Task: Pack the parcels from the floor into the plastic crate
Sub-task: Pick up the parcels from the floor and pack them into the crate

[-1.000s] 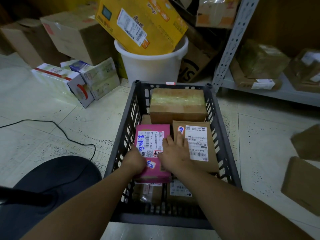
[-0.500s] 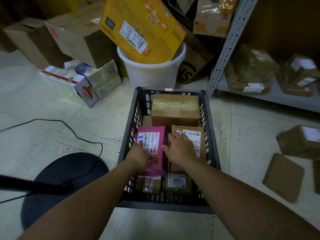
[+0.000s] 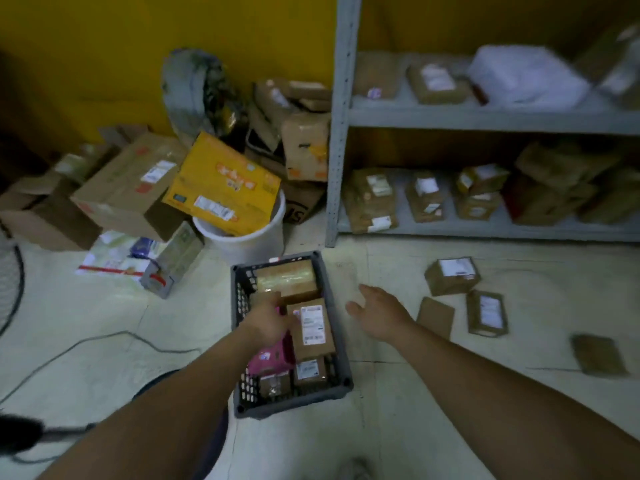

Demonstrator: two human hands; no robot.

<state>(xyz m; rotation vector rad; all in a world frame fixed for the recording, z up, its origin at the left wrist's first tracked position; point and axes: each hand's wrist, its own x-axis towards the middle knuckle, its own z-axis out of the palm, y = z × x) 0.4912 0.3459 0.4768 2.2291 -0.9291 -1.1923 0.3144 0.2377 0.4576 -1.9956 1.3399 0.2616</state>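
the right hand (image 3: pixel 381 313) hovers released, fingers spread, holding nothing, over the floor (image 3: pixel 398 403) at the crate's 3 o'clock. the left hand (image 3: pixel 266 322) sits with bent fingers over the pink parcel (image 3: pixel 268 360) inside the grey plastic crate (image 3: pixel 294 401); blur hides whether it grips. brown labelled parcels (image 3: pixel 311 327) fill the crate. four brown floor parcels (image 3: pixel 452 276) lie toward 3 o'clock; a white bucket (image 3: pixel 242 242) holding a yellow box (image 3: pixel 221 188) stands at 12.
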